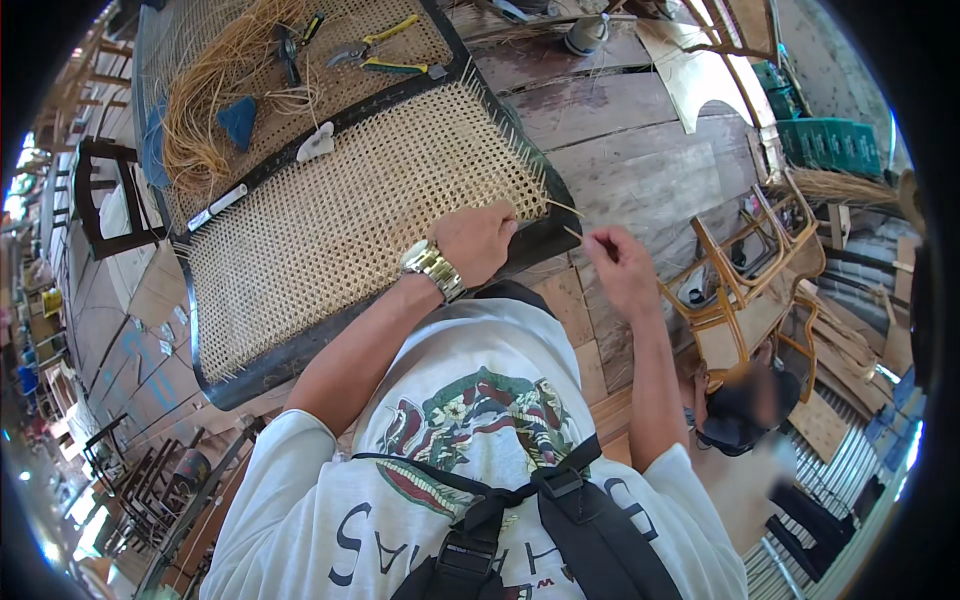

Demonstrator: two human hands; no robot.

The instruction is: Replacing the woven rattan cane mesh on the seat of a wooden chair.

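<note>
A woven cane panel [330, 225] in a dark frame [275, 372] lies in front of me, with short strand ends sticking out along its edges. My left hand [478, 242], a gold watch on its wrist, rests closed at the panel's near right corner. Its fingertips are tucked under, so what they grip is hidden. Off the corner to the right, my right hand [622, 268] pinches a thin cane strand [573, 233] between thumb and fingers. Another strand end [565, 208] juts from the weave just beyond.
On the frame's far part lie a bundle of loose cane strands [205, 110], yellow-handled cutters [350, 53], dark pliers [288, 55] and a blue cloth piece [237, 122]. A white marker [217, 207] sits on the middle bar. Wooden chairs [740, 290] and another person [740, 410] are at right.
</note>
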